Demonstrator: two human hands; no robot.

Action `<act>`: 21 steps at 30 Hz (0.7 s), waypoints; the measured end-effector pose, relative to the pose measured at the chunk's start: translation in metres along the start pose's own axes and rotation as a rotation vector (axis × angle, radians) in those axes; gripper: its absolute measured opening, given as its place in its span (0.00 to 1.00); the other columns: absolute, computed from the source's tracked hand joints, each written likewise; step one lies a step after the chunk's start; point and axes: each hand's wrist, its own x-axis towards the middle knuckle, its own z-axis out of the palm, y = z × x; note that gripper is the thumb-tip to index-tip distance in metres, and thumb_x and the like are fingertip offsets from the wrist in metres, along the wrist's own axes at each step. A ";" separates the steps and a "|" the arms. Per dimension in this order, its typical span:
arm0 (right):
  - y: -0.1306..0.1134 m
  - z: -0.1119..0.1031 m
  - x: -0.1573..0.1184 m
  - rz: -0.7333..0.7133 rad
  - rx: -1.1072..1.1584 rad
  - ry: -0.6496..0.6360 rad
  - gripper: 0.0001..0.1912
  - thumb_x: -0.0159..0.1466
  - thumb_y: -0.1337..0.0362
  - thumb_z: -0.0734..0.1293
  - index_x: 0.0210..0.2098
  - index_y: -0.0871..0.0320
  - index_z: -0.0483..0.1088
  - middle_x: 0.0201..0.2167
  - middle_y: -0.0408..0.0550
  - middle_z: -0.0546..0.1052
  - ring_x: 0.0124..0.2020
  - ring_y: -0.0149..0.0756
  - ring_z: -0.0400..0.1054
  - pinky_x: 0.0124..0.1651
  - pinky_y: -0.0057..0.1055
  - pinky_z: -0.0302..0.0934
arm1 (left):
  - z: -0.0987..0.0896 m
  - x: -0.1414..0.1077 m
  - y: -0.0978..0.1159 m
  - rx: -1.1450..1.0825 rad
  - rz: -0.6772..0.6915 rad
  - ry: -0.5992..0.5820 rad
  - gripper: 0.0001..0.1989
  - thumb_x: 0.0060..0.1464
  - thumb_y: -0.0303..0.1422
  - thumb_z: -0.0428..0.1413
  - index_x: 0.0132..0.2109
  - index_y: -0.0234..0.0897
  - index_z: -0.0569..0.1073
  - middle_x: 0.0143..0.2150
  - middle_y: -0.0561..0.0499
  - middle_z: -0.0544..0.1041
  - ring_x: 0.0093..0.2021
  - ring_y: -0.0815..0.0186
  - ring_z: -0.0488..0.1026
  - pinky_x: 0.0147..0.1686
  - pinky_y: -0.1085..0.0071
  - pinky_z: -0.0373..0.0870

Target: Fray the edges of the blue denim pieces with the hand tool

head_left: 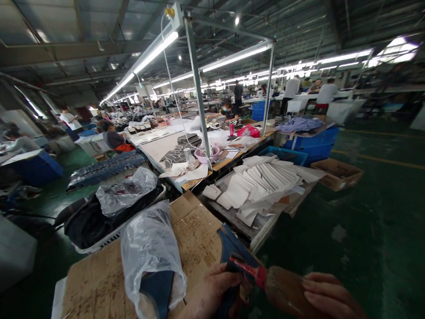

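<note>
My left hand (pixel 218 285) is closed on a dark blue cut piece (pixel 229 247) at the lower middle. Wrapped round a brown bottle (pixel 287 289) with a red nozzle (pixel 257 273) is my right hand (pixel 330 293). The nozzle points left and lies against or just over the blue piece, close to my left fingers. To the left, a clear plastic bag (pixel 151 249) rests on stained cardboard (pixel 196 225), with another blue piece (pixel 159 293) sticking out of its opening.
White cut sheets (pixel 259 180) lie fanned on a low table ahead. Behind are a long worktable (pixel 152 150) with a metal post (pixel 197 91) and a pink bowl (pixel 207 153). A basket (pixel 93 245) with black material stands left, a cardboard box (pixel 338 173) right. Several people work farther back.
</note>
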 end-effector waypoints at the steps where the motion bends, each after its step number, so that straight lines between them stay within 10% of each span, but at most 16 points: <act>1: -0.004 0.002 0.006 0.014 -0.008 0.016 0.20 0.60 0.65 0.71 0.51 0.54 0.69 0.41 0.53 0.80 0.46 0.47 0.75 0.42 0.39 0.79 | 0.000 0.000 0.000 0.016 -0.004 0.002 0.14 0.43 0.41 0.60 0.30 0.32 0.74 0.10 0.55 0.66 0.10 0.72 0.61 0.18 0.75 0.62; 21: -0.008 -0.002 0.012 0.204 -0.051 0.113 0.13 0.63 0.60 0.69 0.47 0.53 0.70 0.40 0.53 0.79 0.42 0.45 0.77 0.39 0.36 0.78 | 0.006 0.000 0.011 0.198 0.007 -0.012 0.10 0.45 0.37 0.58 0.29 0.33 0.74 0.19 0.55 0.70 0.18 0.73 0.64 0.24 0.75 0.60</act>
